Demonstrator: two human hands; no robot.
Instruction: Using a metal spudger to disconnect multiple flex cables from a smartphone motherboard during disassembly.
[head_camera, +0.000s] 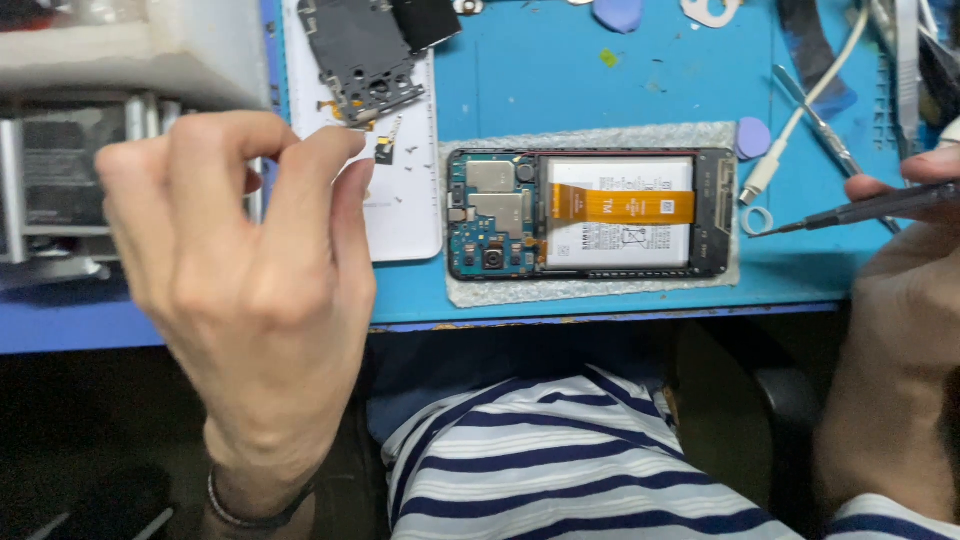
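Head view shows the blue work mat (600, 100) covering most of the bench, and below its edge my striped shirt (560, 460). My left hand (240, 270) is the biggest thing in front: it is raised over the left edge of the mat, back of the hand toward the camera, fingers curled with the thumb and index tips brought close together; I cannot tell if something small is pinched between them. My right hand (900, 330) is at the right border, closed around a thin dark screwdriver (860, 208), whose tip points left and hovers just beside a small white ring (757, 220) on the mat. Between my hands lies the opened phone (590, 213) on a grey foam pad (590, 290), its back cover off, showing the white battery (620, 213) with an orange flex cable (620, 205) across it and the circuit board (492, 215) at its left end. Left of the phone is a white magnetic tray (405, 200) carrying a dark plastic frame piece (365, 55) and some tiny screws (395, 150). Near the phone's upper right corner rests a purple plectrum (753, 137), beside a white cable (800, 120)
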